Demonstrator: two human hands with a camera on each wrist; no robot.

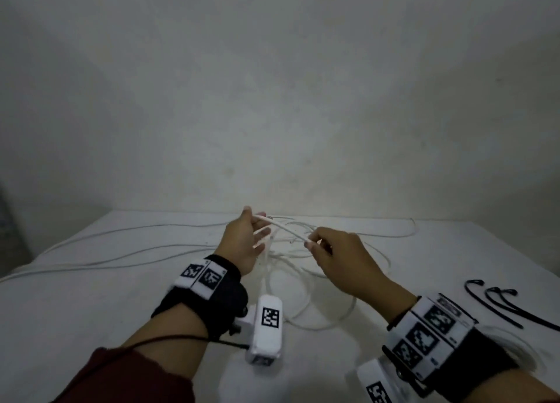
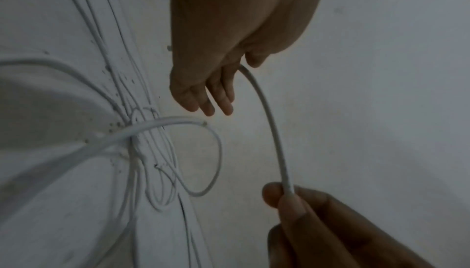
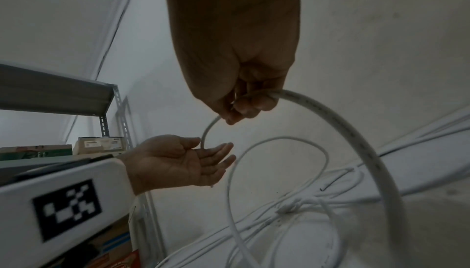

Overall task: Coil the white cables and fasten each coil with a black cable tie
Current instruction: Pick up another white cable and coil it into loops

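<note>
A white cable [image 1: 288,228] stretches between my two hands above the white table [image 1: 91,305]. My right hand [image 1: 312,240] pinches it between thumb and fingers [image 2: 282,194], gripping it firmly in the right wrist view [image 3: 236,109]. My left hand [image 1: 256,223] is held palm up with straight fingers [image 3: 203,151]; the cable's end rests between its thumb and forefinger [image 2: 234,86]. From my right hand the cable [image 3: 356,131] arcs down into a loose tangle of white cables [image 1: 303,269] [image 2: 142,141] on the table. Black cable ties [image 1: 497,305] lie at the right.
Long cable strands [image 1: 121,251] run left across the table to its edge. A plain wall [image 1: 272,99] rises right behind the table. A metal shelf [image 3: 106,95] with cardboard boxes [image 3: 101,143] stands to the left.
</note>
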